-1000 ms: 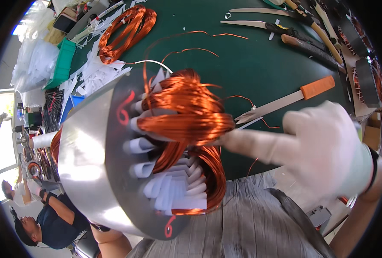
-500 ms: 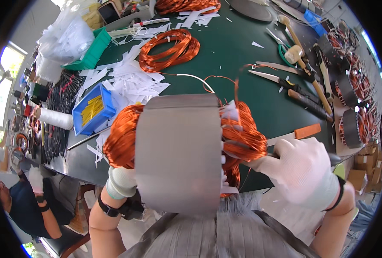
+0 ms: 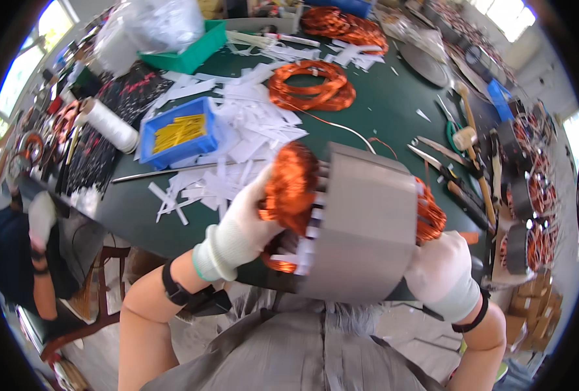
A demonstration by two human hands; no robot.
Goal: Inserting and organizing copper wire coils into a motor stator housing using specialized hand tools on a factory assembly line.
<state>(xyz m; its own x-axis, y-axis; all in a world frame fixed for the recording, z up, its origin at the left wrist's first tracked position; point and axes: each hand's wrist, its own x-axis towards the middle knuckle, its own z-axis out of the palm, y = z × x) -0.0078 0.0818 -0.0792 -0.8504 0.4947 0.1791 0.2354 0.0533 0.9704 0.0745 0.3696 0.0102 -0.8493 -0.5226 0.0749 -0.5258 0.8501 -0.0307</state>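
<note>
Over the table's near edge I hold a motor stator (image 3: pixel 367 225), a wide grey steel ring with copper windings bulging from both ends. It is tilted, so its left opening shows, with white insulation strips along the slots. My left hand (image 3: pixel 244 225), in a white glove, grips the left copper winding (image 3: pixel 291 189); its fingertips are hidden behind the wire. My right hand (image 3: pixel 442 267), also gloved, is closed against the stator's right end, just below the right winding (image 3: pixel 429 212). What its fingers hold is hidden.
On the green table (image 3: pixel 394 117) lie a copper wire coil (image 3: pixel 312 88), white paper strips (image 3: pixel 250 124) and a blue bin (image 3: pixel 179 156) of yellow pieces. Knives, scissors and a mallet (image 3: pixel 464 138) lie at right, beside more stators (image 3: pixel 517 247). Another person's gloved hand (image 3: pixel 42 218) is at far left.
The stator has turned and shifted right, showing its left opening. My left hand has come up round the left winding. My right hand has moved slightly left and down. The view has swung left.
</note>
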